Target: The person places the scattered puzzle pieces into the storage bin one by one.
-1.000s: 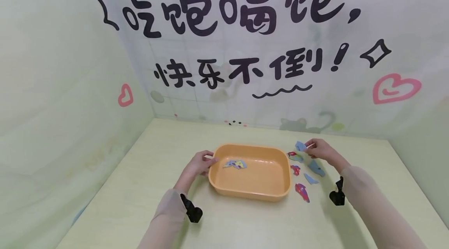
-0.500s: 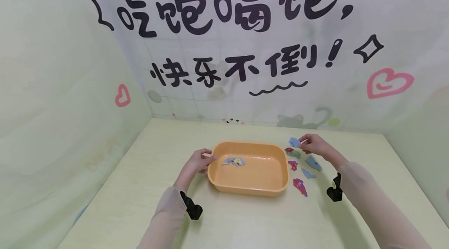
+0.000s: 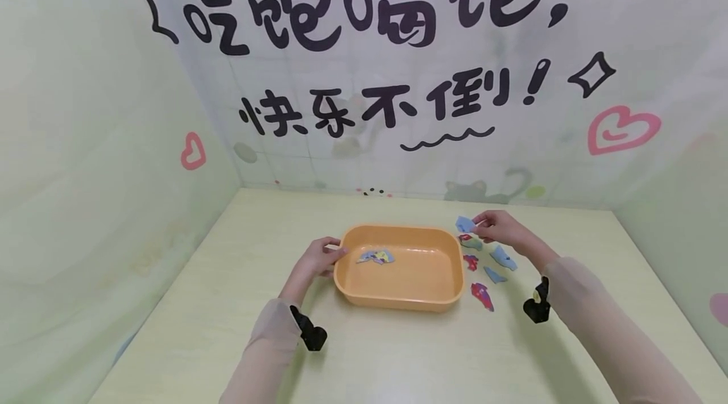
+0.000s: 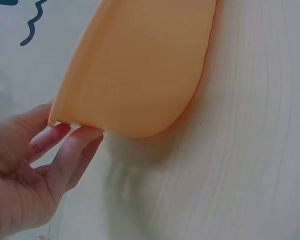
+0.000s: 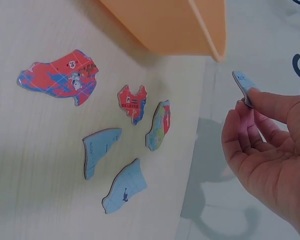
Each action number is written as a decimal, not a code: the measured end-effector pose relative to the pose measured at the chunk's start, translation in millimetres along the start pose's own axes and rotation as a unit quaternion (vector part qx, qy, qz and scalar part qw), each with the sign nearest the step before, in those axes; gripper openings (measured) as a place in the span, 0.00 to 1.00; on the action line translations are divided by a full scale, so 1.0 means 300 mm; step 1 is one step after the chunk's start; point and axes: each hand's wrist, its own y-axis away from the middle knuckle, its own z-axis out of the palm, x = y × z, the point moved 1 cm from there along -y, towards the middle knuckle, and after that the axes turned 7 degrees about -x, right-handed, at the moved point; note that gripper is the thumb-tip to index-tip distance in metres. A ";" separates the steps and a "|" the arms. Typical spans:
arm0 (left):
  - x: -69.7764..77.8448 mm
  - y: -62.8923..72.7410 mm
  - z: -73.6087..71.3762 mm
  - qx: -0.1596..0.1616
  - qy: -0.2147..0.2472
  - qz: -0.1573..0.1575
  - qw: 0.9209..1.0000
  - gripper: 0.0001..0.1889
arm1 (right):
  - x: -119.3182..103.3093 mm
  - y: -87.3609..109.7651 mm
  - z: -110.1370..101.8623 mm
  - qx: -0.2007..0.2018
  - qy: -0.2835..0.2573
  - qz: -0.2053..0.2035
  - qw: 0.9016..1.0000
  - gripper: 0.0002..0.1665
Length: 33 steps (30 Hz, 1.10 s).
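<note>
My left hand [image 3: 316, 260] grips the left end of an orange plastic tray [image 3: 423, 277], holding its rim between thumb and fingers. Inside the tray, toward its left, lies a small cluster of blue and yellow map puzzle pieces [image 3: 375, 257]. Just beyond the tray's back right corner, my right hand [image 3: 502, 228] pinches a light blue puzzle piece [image 5: 243, 86] by its edge, raised above the table. On the table nearby are a large red and blue piece [image 5: 62, 77], a small red piece [image 5: 133, 104], a green and red piece [image 5: 159, 125] and two blue pieces [image 5: 125, 187].
A pale wood-grain table [image 3: 398, 353] bears the tray. Behind it hangs a printed cloth [image 3: 318, 170] with black Chinese characters, and more cloth closes off both sides. Black wrist cameras [image 3: 309, 330] are strapped over the sleeves.
My right hand has carried the light blue piece a little left, closer to the tray's back right corner. The left hand keeps its grip on the tray; the head view has shifted slightly.
</note>
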 end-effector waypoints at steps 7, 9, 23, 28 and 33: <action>0.007 -0.002 -0.003 0.004 -0.004 -0.003 1.000 0.22 | -0.044 -0.018 0.035 -0.005 -0.007 -0.013 1.000 0.22; 0.009 -0.002 -0.003 0.005 -0.004 -0.005 1.000 0.22 | -0.052 -0.030 0.049 -0.007 -0.010 -0.013 1.000 0.21; 0.016 -0.005 0.002 -0.004 0.000 -0.013 1.000 0.21 | -0.096 -0.081 0.146 -0.044 -0.020 -0.015 0.999 0.18; 0.021 -0.004 0.001 -0.002 -0.002 -0.014 1.000 0.21 | -0.109 -0.096 0.182 -0.064 -0.007 -0.025 0.998 0.16; 0.022 0.002 0.002 -0.002 -0.003 -0.014 1.000 0.22 | -0.123 -0.113 0.221 -0.081 0.009 -0.028 0.996 0.14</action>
